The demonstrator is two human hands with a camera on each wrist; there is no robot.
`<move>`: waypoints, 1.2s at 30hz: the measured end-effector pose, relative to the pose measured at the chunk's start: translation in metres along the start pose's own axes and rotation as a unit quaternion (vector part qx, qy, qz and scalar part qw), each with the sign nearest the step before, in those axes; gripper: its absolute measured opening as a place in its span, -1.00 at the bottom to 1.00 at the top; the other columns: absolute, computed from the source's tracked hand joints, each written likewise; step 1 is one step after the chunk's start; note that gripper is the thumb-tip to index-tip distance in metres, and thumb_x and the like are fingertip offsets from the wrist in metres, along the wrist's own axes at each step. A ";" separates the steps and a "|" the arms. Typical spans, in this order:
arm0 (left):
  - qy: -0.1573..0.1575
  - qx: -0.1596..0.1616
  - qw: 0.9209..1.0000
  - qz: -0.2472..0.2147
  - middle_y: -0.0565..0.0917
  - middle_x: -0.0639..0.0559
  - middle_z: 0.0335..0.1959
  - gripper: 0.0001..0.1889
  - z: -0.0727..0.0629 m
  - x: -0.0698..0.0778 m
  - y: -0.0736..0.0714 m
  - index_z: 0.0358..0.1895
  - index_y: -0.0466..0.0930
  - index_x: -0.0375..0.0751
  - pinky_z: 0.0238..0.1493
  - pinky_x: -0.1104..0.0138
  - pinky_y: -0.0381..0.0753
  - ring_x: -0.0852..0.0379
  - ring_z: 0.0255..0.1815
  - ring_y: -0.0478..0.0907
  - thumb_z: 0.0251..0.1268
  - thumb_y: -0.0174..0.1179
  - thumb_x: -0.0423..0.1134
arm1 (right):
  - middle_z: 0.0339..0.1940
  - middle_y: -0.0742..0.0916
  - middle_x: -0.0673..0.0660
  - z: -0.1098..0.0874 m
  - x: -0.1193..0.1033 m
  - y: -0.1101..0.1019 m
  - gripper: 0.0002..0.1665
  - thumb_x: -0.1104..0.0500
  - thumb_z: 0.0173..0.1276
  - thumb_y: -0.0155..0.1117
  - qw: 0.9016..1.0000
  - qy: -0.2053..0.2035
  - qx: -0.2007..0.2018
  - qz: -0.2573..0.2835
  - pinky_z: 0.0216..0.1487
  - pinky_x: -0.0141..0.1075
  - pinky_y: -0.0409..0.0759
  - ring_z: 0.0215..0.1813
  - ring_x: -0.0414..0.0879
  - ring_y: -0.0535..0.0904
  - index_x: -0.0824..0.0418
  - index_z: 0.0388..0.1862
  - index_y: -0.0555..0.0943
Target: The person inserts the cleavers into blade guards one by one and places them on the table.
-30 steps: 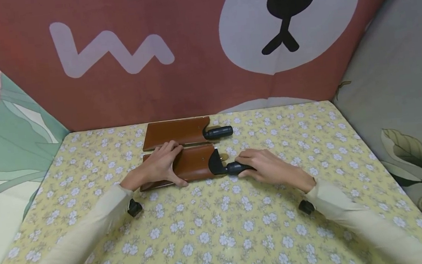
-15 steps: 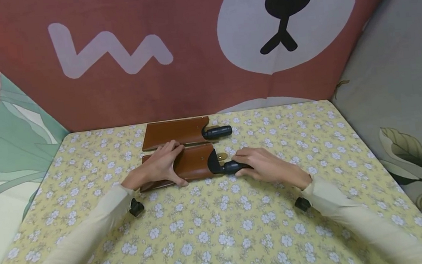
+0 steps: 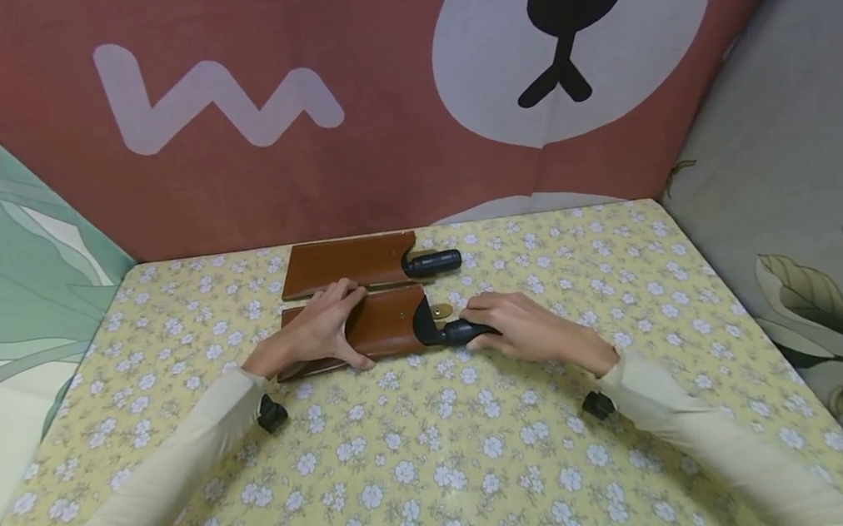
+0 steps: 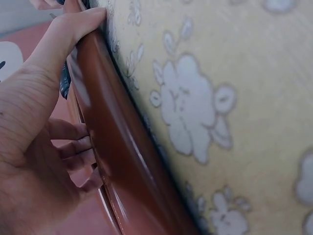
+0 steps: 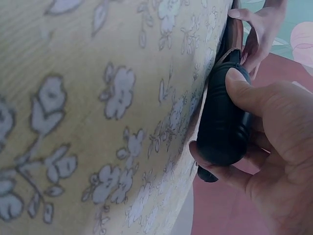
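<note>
In the head view, a brown leather sheath (image 3: 385,325) lies flat on the table. My left hand (image 3: 322,326) grips across it, thumb at the near edge and fingers over the far edge. The left wrist view shows these fingertips curled at the sheath's edge. A black-handled cleaver sits mostly inside, its dark blade heel (image 3: 423,321) showing at the mouth beside a small tan snap tab (image 3: 442,310). My right hand (image 3: 525,325) holds its black ridged handle (image 5: 222,117), with the thumb along one side and the fingers around the other. Most of the blade is hidden.
A second brown sheath (image 3: 350,266), with a black handle (image 3: 432,263) sticking out to the right, lies just behind, near the back wall. A yellow flowered cloth (image 3: 446,461) covers the table. Printed fabric walls (image 3: 384,174) stand at the back and both sides.
My right hand has pushed the handle slightly left, and less of the dark blade shows at the sheath's mouth. The left hand keeps its hold; the rear sheath stays where it was.
</note>
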State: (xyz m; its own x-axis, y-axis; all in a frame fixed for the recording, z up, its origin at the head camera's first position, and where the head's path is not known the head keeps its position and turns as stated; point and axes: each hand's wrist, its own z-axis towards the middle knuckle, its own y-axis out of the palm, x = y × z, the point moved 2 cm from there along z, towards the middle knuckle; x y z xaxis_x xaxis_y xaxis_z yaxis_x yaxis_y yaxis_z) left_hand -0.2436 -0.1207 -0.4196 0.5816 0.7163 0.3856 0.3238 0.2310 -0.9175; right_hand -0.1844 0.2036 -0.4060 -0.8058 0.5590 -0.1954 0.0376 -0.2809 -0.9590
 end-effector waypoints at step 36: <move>0.003 -0.020 1.000 -0.014 0.20 -0.29 0.55 0.30 -0.007 0.000 -0.001 0.67 0.12 -0.27 0.55 -0.26 0.05 -0.27 0.51 0.21 -0.05 0.58 0.35 | 0.23 0.66 0.18 -0.004 0.000 -0.002 -0.33 -0.12 0.55 0.31 0.991 0.090 -0.052 0.081 0.00 -0.08 0.67 0.10 -0.01 0.65 0.27 0.44 0.56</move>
State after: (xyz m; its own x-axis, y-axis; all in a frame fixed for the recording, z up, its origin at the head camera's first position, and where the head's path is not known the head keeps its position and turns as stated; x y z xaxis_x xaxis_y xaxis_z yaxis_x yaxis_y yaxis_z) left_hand -0.2384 -0.1256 -0.4174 0.5762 0.7058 0.4121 0.3703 0.2241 -0.9015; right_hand -0.1825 0.2073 -0.4055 -0.6669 0.6456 -0.3721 0.2259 -0.3008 -0.9266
